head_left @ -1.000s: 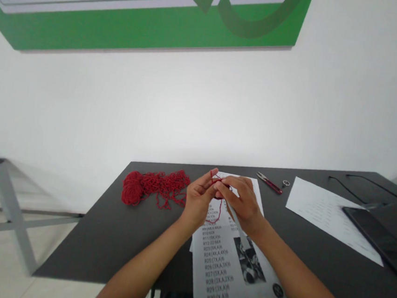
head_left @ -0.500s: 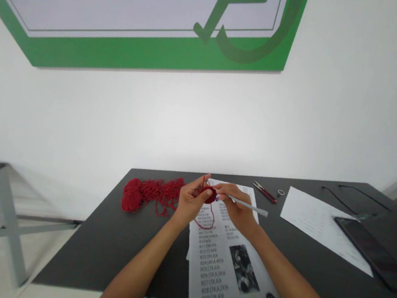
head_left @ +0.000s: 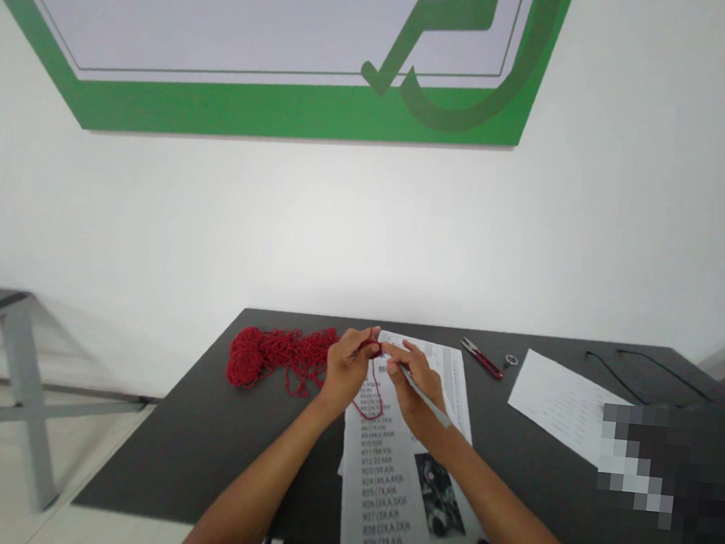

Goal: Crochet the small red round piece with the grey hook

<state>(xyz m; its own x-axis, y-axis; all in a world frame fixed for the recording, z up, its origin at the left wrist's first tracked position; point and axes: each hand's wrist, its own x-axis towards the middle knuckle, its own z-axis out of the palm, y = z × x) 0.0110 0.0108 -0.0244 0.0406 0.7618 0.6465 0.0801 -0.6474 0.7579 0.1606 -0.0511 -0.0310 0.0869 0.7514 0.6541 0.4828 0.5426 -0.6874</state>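
Note:
My left hand (head_left: 349, 363) pinches a small red crochet piece (head_left: 373, 349) between thumb and fingers, with yarn running over the fingers. In my right hand (head_left: 414, 388) is a crochet hook (head_left: 422, 395) with a grey handle, its tip end close to the crochet piece; the tip itself is too small to make out. A loose red strand (head_left: 382, 398) loops down from the piece over a printed pattern sheet (head_left: 380, 487). To the left of my left hand lies a tangled skein of red yarn (head_left: 248, 357).
Small red-handled thread snips (head_left: 482, 359) and a metal ring (head_left: 510, 361) lie right of the hands. A second white sheet (head_left: 556, 393) and dark glasses (head_left: 631, 375) are farther right, beside a blurred-out patch. The black table (head_left: 190, 461) meets a white wall behind.
My right hand has turned, so the hook's handle now points down toward the wrist instead of out to the right. My left hand has tilted the crochet piece. The view has shifted slightly.

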